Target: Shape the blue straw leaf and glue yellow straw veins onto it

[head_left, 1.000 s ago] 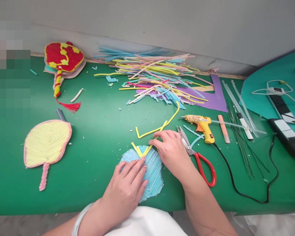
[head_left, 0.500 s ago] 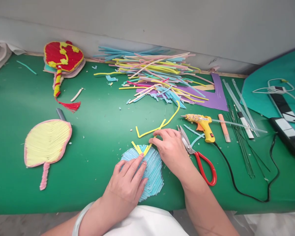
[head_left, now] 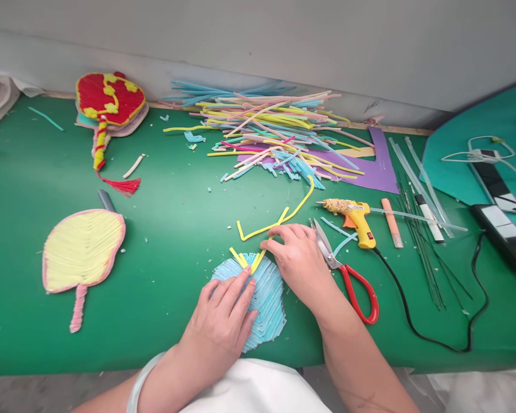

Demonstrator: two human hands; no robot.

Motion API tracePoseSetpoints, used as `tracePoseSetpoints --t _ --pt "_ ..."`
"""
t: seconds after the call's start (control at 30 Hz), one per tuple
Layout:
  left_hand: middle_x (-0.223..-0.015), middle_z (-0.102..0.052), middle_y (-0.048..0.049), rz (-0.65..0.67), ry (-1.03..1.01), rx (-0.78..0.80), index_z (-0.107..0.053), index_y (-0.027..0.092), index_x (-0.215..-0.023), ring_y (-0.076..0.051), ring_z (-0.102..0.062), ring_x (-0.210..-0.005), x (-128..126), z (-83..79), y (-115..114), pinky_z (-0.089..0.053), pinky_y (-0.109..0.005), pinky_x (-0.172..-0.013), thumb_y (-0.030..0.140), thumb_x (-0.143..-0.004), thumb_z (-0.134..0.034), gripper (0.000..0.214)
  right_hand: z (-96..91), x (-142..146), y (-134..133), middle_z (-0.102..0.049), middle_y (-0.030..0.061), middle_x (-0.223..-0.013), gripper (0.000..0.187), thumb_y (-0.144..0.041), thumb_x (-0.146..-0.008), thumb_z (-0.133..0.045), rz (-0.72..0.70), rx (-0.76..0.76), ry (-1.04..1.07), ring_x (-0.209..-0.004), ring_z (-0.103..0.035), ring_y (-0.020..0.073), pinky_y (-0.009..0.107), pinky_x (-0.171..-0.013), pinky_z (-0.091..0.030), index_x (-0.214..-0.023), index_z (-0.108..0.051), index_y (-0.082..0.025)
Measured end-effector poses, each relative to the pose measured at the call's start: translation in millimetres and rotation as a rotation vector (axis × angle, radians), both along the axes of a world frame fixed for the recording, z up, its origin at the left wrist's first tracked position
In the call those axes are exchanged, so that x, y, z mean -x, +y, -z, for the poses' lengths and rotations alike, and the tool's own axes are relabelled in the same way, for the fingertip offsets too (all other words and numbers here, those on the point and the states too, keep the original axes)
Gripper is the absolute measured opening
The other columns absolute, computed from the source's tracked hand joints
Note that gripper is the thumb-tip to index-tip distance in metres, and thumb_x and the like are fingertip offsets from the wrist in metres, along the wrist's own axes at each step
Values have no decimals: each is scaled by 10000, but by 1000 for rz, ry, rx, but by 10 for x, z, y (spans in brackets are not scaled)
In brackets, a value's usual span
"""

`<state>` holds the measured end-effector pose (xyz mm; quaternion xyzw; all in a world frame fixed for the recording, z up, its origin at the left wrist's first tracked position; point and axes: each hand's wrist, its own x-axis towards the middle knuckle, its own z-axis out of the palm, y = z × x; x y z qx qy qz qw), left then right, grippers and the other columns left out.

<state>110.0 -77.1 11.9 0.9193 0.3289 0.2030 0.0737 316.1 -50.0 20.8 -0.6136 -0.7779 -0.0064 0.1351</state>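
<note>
A light blue fan-shaped piece (head_left: 270,298) made of glued strips lies on the green table (head_left: 172,229) near its front edge. My left hand (head_left: 224,318) lies flat on it, fingers stretched out, fingertips pressing short yellow strips (head_left: 241,259) at its top. My right hand (head_left: 298,261) pinches a long yellow strip (head_left: 279,221) where it meets the blue piece; the strip bends away toward the back right.
Red-handled scissors (head_left: 348,275) and a yellow glue gun (head_left: 355,217) with its black cord lie right of my right hand. A heap of coloured strips (head_left: 270,135) fills the back. A yellow-and-pink fan (head_left: 81,249) and a red fan (head_left: 109,100) lie at left.
Almost nothing has moved. Both hands stay on the blue piece; the left fingers shifted slightly on the yellow strips.
</note>
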Motion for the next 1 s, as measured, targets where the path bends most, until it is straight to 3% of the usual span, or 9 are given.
tracePoseSetpoints --t 0.43,0.57,0.67,0.77,0.87,1.0 --pt "-1288 -657 -139 -14 77 -30 -632 93 -1217 -236 -630 -1047 -21 19 4 -373 -411 -921 266 -999 -412 354 1 -2 -4 -678 56 -1083 252 -55 -883 -571 11 25 17 -997 -548 208 371 -893 -347 -949 -727 -242" --pt "-1295 -654 -136 -19 86 -36 -620 83 -1235 -236 -628 -1050 -19 30 3 -370 -411 -928 271 -1004 -403 369 -77 20 -36 -672 69 -1162 342 -40 -910 -498 29 28 30 -1060 -549 219 382 -930 -361 -1106 -699 -235" --pt "-1303 -651 -125 -22 89 -39 -618 85 -1239 -232 -623 -1051 -15 33 2 -376 -410 -926 275 -1003 -407 369 -168 93 -150 -655 91 -1241 409 -26 -915 -446 55 -42 19 -1122 -535 239 404 -962 -356 -1238 -636 -189" --pt "-1293 -658 -119 -30 84 -39 -619 85 -1235 -232 -620 -1054 -20 40 -3 -379 -410 -923 274 -1002 -406 369 -184 221 -350 -651 87 -1287 428 -23 -923 -397 -18 -68 41 -1164 -538 228 409 -991 -339 -1272 -606 -157" --pt "-1224 -696 -118 -40 78 -43 -640 81 -1193 -236 -625 -1031 -28 50 -11 -373 -415 -927 260 -1001 -399 356 -93 350 -552 -631 72 -1335 438 -50 -939 -376 -104 -22 67 -1231 -526 202 403 -1055 -301 -1312 -577 -162" --pt "-1216 -699 -118 -40 79 -58 -642 93 -1187 -237 -628 -1031 -30 58 -19 -372 -416 -934 257 -995 -409 344 74 425 -681 -580 72 -1399 482 -42 -934 -346 -72 -3 56 -1314 -479 193 409 -1090 -277 -1368 -527 -149"
